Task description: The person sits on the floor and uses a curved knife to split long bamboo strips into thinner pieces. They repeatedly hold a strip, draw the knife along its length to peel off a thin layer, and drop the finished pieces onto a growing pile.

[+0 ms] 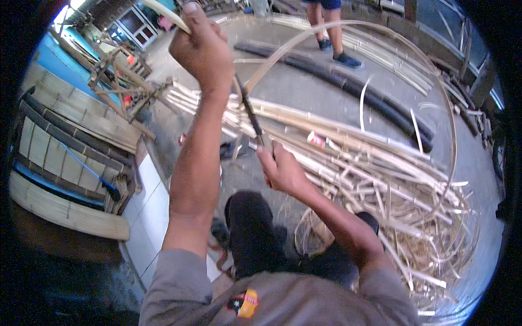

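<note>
My left hand (204, 51) is raised high at the top left, its fist closed round a pale bamboo strip (166, 12). My right hand (283, 169), lower and near the middle, grips a knife (252, 114) by its handle. The dark, narrow blade points up and away, toward my left wrist. Beside the blade tip a thin peeled strip (435, 65) begins and bends in a wide loop over to the right. Whether it is one piece with the strip in my left fist is hidden behind the hand and wrist.
Split bamboo lengths (348, 136) lie across the floor ahead, with a tangle of shavings (429, 233) at the right. Beyond them are dark poles (337, 81) and a standing person's legs (334, 32). Bamboo panels (70, 206) and a wooden frame (122, 87) stand at left.
</note>
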`<state>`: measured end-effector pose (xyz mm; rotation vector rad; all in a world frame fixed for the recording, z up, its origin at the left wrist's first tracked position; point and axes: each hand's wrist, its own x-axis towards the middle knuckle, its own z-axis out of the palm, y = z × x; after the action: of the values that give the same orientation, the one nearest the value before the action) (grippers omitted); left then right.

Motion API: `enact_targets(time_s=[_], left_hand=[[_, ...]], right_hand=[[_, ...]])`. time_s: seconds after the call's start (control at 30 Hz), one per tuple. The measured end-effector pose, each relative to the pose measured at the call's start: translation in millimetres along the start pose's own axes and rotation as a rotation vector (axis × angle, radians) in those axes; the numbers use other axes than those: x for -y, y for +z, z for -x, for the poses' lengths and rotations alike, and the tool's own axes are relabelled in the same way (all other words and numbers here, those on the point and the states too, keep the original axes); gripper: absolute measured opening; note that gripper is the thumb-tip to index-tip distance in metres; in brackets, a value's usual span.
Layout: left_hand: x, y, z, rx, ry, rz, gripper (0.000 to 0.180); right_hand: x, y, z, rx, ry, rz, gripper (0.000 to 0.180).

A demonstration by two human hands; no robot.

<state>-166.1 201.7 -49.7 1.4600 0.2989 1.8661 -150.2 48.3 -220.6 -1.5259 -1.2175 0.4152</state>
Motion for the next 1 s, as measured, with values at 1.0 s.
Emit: enact_targets(time_s=[1.0], left_hand=[[-30,-35,-28,0.039,0.133,-0.001,0.044]], right_hand=[[50,12,-5,0.329,0.355,-0.467,0.047]])
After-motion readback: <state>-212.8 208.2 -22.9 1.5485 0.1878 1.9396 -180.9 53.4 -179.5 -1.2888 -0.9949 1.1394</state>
